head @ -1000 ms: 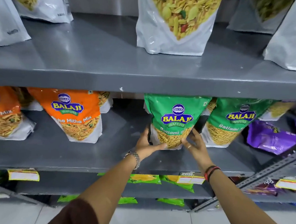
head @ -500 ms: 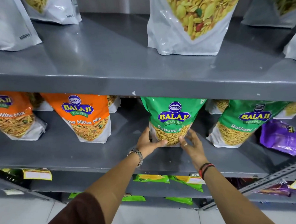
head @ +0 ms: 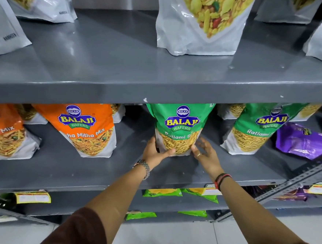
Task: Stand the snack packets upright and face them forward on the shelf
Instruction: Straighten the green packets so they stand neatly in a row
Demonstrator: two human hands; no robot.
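A green Balaji Ratlami Sev packet (head: 179, 124) stands upright on the grey middle shelf (head: 102, 169), its front toward me. My left hand (head: 154, 152) grips its lower left corner, thumb across the front. My right hand (head: 205, 153) rests at its lower right corner with fingers spread and slightly blurred. A second green packet (head: 259, 126) leans to the right of it. Two orange Mitha Mix packets (head: 88, 130) (head: 3, 136) stand to the left. A purple packet (head: 306, 140) lies flat at far right.
White packets (head: 200, 22) stand on the upper shelf (head: 113, 54), whose front lip overhangs the packet tops. Green packets (head: 161, 192) and yellow price tags (head: 32, 196) sit on the lower shelf. A slotted metal upright (head: 301, 178) runs diagonally at right. Tiled floor lies below.
The green packet has been pushed a little deeper and straighter on the shelf. My right hand has loosened from its corner, fingers spreading. The view has shifted slightly.
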